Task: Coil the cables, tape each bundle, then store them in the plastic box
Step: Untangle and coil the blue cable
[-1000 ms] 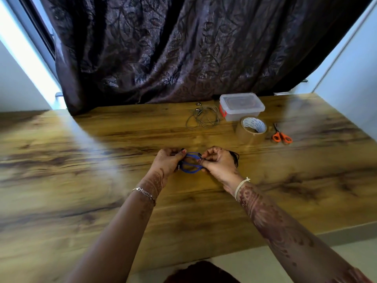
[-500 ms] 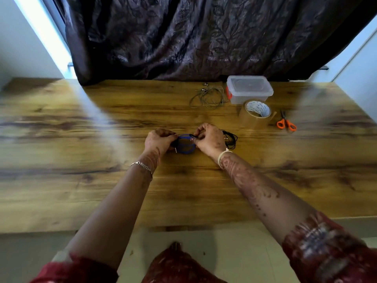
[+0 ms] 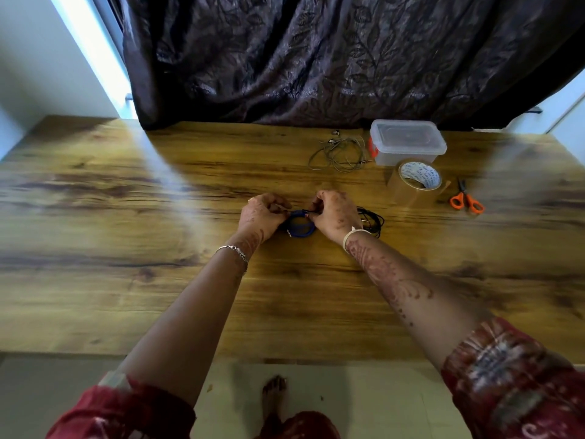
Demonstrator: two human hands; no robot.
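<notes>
A small coil of blue cable [image 3: 300,228] lies on the wooden table [image 3: 126,217] between my hands. My left hand [image 3: 261,217] pinches its left side with curled fingers. My right hand [image 3: 334,215] pinches the top of the coil from the right. A black coiled cable [image 3: 373,220] lies just right of my right hand, partly hidden by it. A loose grey cable [image 3: 340,153] is spread out farther back. The clear plastic box [image 3: 408,145], lid on, stands behind a roll of brown tape [image 3: 416,182].
Orange-handled scissors [image 3: 467,199] lie to the right of the tape. A dark patterned curtain [image 3: 316,58] hangs along the table's far edge. The table's near edge runs above a pale floor, where my foot [image 3: 273,397] shows.
My view has tilted down and pulled back, so the table's near edge and the floor now show. Both hands stay on the blue coil in much the same grip.
</notes>
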